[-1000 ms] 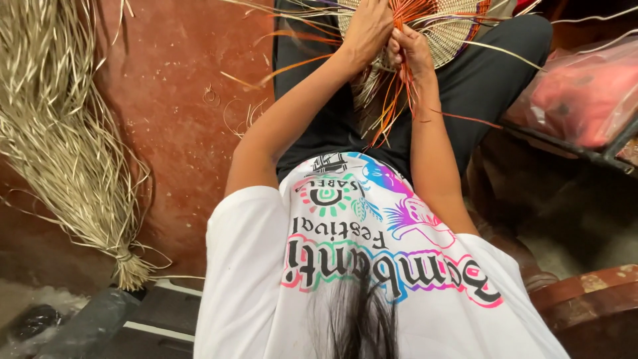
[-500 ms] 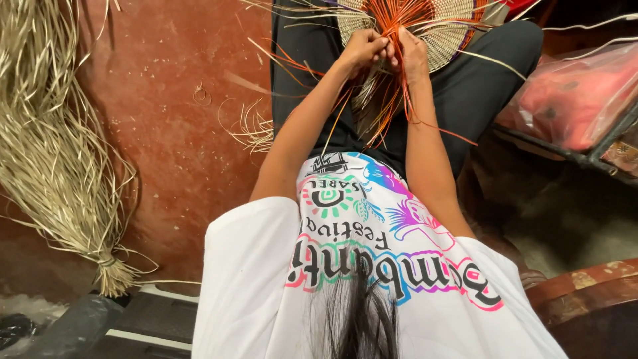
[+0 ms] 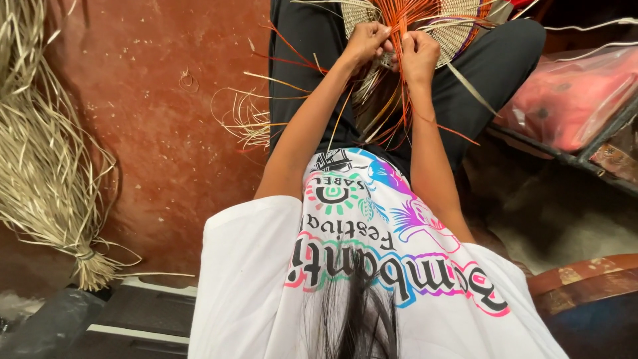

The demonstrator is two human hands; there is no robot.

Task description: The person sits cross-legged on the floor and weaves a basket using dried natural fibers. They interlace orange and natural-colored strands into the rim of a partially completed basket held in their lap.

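Hands lower in view | left hand (image 3: 365,41), right hand (image 3: 419,56) pinch orange strands (image 3: 404,26) | pink bag (image 3: 571,96) right

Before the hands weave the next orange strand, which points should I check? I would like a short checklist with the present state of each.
1. Left hand grips the orange strands: ok, fingers closed on them.
2. Right hand also holds the strands: ok.
3. Round woven piece rests steady on the lap: ok, though its top is cut off by the frame.
4. Loose strand ends hang free, not knotted: cannot tell, they cross each other.
5. Spare straw bundle is near: ok, it lies on the red floor at the left side.
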